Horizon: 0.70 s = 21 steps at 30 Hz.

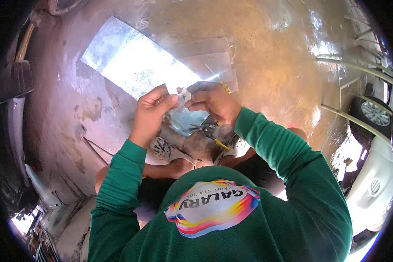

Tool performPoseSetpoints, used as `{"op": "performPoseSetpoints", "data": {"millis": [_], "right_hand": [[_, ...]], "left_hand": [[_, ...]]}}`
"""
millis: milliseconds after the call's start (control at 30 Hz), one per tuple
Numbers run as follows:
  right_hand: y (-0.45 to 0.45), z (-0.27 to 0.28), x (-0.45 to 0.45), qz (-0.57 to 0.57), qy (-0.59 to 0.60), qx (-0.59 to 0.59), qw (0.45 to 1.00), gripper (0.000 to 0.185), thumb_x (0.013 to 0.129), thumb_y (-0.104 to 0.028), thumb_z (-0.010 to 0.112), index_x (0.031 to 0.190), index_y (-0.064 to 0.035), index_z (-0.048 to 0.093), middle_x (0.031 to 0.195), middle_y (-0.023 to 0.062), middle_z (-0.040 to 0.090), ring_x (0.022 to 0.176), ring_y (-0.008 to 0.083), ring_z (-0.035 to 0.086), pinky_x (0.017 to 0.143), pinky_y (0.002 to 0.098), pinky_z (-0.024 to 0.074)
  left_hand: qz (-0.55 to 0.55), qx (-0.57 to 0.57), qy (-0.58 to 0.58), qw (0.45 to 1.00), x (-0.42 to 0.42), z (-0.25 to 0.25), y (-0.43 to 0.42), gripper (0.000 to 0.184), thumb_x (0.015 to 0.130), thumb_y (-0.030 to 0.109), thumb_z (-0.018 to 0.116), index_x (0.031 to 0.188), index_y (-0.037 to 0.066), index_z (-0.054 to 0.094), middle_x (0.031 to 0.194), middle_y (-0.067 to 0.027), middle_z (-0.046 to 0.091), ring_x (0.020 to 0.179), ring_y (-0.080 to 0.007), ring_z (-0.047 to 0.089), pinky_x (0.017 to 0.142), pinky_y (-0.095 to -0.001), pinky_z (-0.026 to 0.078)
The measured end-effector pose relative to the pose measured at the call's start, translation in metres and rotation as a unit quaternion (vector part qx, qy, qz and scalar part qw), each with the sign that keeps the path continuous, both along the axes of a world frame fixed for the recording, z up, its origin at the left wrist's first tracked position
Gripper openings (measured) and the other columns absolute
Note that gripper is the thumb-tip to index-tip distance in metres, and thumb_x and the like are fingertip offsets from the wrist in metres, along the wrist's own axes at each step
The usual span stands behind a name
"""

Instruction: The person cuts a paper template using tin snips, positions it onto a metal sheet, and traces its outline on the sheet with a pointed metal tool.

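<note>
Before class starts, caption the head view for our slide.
Left hand and right hand hold small white material before a bright sheet on the floor.

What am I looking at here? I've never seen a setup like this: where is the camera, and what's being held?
There is no robot here, only a person's two bare hands. The single picture comes from a camera worn on the head, looking forward and down, so the green shirt fills the bottom. The left hand and right hand come together, fingers pinching something small and white; I can't tell whether it is one piece or two. On the floor lie a shiny flat sheet and, near the shoes, a black-and-yellow tool.
</note>
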State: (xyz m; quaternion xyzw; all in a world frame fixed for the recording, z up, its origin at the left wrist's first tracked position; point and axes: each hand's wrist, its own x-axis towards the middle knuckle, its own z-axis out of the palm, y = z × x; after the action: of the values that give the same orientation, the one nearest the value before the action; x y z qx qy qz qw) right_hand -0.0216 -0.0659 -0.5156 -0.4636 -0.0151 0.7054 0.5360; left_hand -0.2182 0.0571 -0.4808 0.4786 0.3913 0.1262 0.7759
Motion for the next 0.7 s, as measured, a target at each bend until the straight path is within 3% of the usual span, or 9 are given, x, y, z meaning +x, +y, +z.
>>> {"op": "performPoseSetpoints", "data": {"millis": [133, 367, 700], "right_hand": [[0.003, 0.005, 0.001, -0.005, -0.012, 0.008, 1.0, 0.026, 0.097, 0.004, 0.063, 0.122, 0.0105, 0.064, 0.116, 0.0201, 0.071, 0.099, 0.0279, 0.077, 0.093, 0.0378, 0.0671], [0.005, -0.005, 0.006, -0.008, -0.037, 0.03, 0.999, 0.028, 0.097, 0.005, 0.063, 0.124, 0.0116, 0.065, 0.115, 0.0198, 0.071, 0.101, 0.0282, 0.077, 0.092, 0.0371, 0.067], [0.012, -0.003, 0.018, -0.012, -0.124, 0.055, 0.991, 0.022, 0.098, 0.003, 0.066, 0.118, 0.0083, 0.07, 0.107, 0.0156, 0.073, 0.092, 0.0242, 0.078, 0.085, 0.0353, 0.0665]], "left_hand": [[-0.01, -0.001, -0.004, 1.0, -0.005, -0.009, 0.002, 0.033, 0.104, 0.01, 0.073, 0.136, 0.0, 0.073, 0.131, -0.0101, 0.077, 0.114, -0.0166, 0.071, 0.099, -0.0356, 0.06], [-0.011, 0.001, -0.026, 1.0, -0.005, -0.006, 0.001, 0.036, 0.101, 0.006, 0.075, 0.136, 0.0, 0.071, 0.131, -0.0106, 0.076, 0.115, -0.0182, 0.071, 0.1, -0.0363, 0.06], [0.024, -0.072, -0.001, 0.997, -0.01, -0.008, 0.007, 0.015, 0.101, 0.004, 0.074, 0.116, 0.003, 0.075, 0.126, -0.0064, 0.073, 0.112, -0.0197, 0.072, 0.092, -0.034, 0.06]]}}
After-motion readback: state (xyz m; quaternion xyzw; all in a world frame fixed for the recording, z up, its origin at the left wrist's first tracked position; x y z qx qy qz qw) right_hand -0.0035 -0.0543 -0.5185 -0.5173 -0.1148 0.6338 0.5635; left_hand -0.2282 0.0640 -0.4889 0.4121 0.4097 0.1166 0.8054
